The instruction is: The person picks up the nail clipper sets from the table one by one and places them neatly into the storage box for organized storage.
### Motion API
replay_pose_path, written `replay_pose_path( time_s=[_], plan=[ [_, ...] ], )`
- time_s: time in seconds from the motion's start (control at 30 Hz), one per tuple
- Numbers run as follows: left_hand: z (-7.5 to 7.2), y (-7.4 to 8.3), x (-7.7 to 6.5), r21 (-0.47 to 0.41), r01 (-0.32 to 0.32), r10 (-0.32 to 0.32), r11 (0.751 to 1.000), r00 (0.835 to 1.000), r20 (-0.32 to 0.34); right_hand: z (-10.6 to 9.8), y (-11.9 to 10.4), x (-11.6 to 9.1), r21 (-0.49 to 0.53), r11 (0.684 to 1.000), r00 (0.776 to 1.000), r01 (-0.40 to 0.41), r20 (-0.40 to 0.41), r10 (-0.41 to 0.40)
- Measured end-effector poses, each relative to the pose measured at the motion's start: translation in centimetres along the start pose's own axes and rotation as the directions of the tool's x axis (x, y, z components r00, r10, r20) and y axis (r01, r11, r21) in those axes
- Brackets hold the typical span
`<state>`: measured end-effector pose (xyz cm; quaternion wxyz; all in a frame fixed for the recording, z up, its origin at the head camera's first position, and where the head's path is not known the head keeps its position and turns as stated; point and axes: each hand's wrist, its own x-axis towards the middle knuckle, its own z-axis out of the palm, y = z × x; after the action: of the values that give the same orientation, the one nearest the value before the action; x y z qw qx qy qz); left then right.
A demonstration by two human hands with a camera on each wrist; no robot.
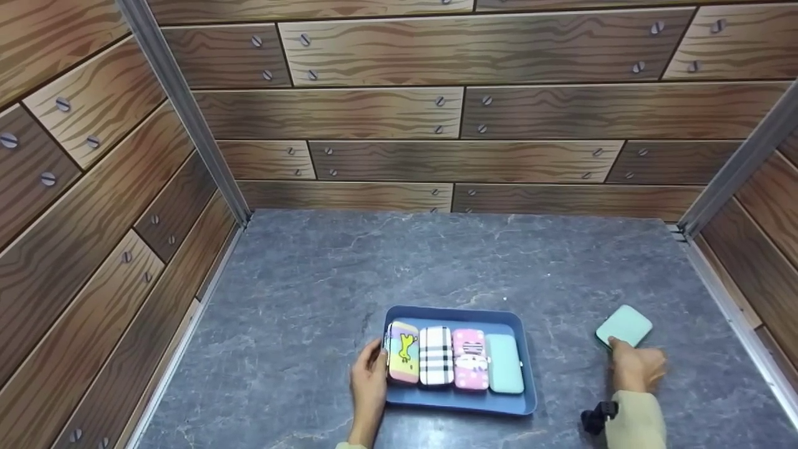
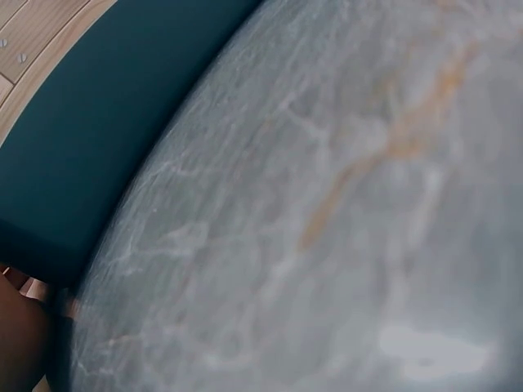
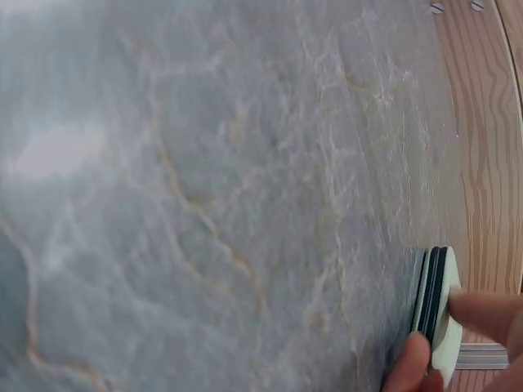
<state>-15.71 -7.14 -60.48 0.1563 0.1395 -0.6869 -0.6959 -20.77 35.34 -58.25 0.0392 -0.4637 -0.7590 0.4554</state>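
Note:
A blue tray (image 1: 461,404) lies on the tabletop with a row of small cases in it. From left these are a yellow-and-purple case (image 1: 404,354) with a cartoon animal, a black-and-white checked case (image 1: 436,357), a pink patterned case (image 1: 471,360) and a mint case (image 1: 505,365). My left hand (image 1: 369,381) grips the tray's left wall; the left wrist view shows little of it beside the tray's dark side (image 2: 90,122). Out to the right, my right hand (image 1: 636,366) pinches another mint case (image 1: 625,325) between thumb and fingers. Its dark rim (image 3: 429,294) shows in the right wrist view.
A grey marbled tabletop (image 1: 299,280) surrounds the tray. Wood-patterned panels (image 1: 374,112) stand at the back and on both sides, with metal posts (image 1: 187,106) at the corners. A black device (image 1: 600,416) is strapped at the right wrist.

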Motion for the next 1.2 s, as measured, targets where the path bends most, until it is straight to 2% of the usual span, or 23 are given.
replay_pose_path(
  time_s=[0.23,0.47,0.67,0.9,1.0,1.2],
  plan=[
    [-0.24,0.01,0.05,-0.007,-0.022,0.022,1.0,1.0,0.009,0.35,0.27,-0.19,0.015,0.999,0.999,0.037,-0.01,-0.037],
    [-0.13,0.08,-0.06,-0.026,0.024,-0.024,0.999,1.0,-0.002,-0.09,0.18,-0.27,0.018,1.0,1.0,0.019,0.023,-0.019],
    [-0.11,0.03,-0.08,-0.028,0.012,-0.012,1.0,1.0,0.002,-0.32,-0.08,-0.34,0.006,1.0,0.999,0.027,0.046,-0.027],
    [-0.03,0.0,-0.2,-0.019,0.008,-0.008,1.0,1.0,0.007,0.04,0.19,-0.51,-0.003,0.996,0.996,0.084,-0.021,-0.084],
    [0.01,-0.04,-0.2,-0.016,0.005,-0.005,1.0,1.0,0.007,0.08,0.28,-0.61,0.022,0.995,0.995,0.096,-0.035,-0.095],
    [-0.05,0.09,-0.04,-0.009,-0.009,0.009,1.0,1.0,0.009,-0.03,0.16,-0.65,0.129,0.99,0.997,0.061,-0.048,-0.055]
  ],
)
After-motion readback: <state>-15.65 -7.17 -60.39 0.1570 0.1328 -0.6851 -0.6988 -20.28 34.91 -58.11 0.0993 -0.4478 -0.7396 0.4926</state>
